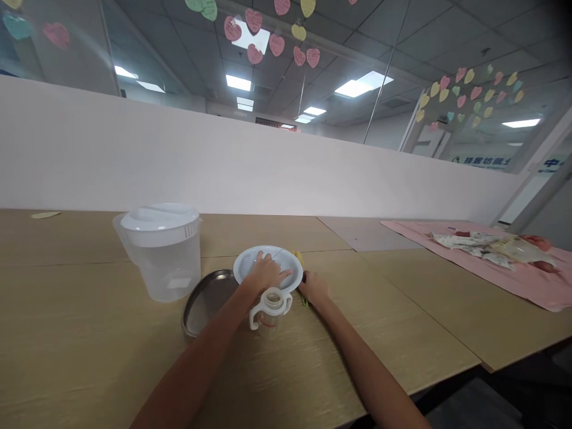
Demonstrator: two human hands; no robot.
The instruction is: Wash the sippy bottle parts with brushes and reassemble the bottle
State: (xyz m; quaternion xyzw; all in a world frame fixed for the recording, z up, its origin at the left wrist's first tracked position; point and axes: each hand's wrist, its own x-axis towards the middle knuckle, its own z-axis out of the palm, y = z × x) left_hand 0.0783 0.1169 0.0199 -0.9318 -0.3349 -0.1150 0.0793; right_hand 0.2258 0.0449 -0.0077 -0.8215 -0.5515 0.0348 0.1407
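A pale blue-white plate (248,257) lies on the table in front of me. My left hand (266,273) reaches into it from the near left, fingers spread over its inner surface. Close against the plate's right rim, my right hand (314,288) is closed, with its fingertips partly hidden. A narrow yellow-green thing (299,257) shows beyond and below that hand; its kind is unclear. Just in front of the plate stands a clear bottle with a white two-handled collar (273,302) and an open top. Left of my left forearm is a round metal pan (210,302), partly covered by the arm.
A translucent plastic pitcher (168,262) with a white lid stands at the left. To the far right, a pink cloth (491,268) carries plastic packets (487,245). A white wall (250,173) rises behind the table, and the front edge runs at lower right.
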